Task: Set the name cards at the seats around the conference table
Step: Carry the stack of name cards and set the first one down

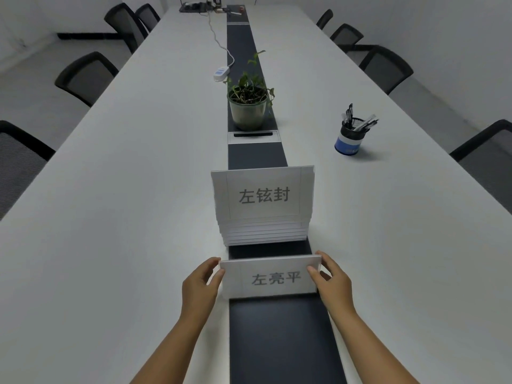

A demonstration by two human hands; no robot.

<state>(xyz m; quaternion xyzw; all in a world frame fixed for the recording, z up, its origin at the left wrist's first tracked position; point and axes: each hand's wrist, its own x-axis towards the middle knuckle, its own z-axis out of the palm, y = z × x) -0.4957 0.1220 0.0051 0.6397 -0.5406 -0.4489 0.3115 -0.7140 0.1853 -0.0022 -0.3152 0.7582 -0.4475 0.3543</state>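
Observation:
A white name card [273, 277] with grey printed characters stands upright on the dark centre strip of the long white conference table [124, 217], close to me. My left hand [201, 286] pinches its left edge and my right hand [331, 281] pinches its right edge. Just beyond it stands a stack of several more name cards [263, 203], nested one behind the other, the front one facing me. The stack is apart from the held card by a short gap.
A potted plant [248, 105] sits on the centre strip behind the stack. A pen holder [350, 137] stands to the right. A white power strip [221, 73] with its cable lies further back. Black mesh chairs [86, 77] line both long sides.

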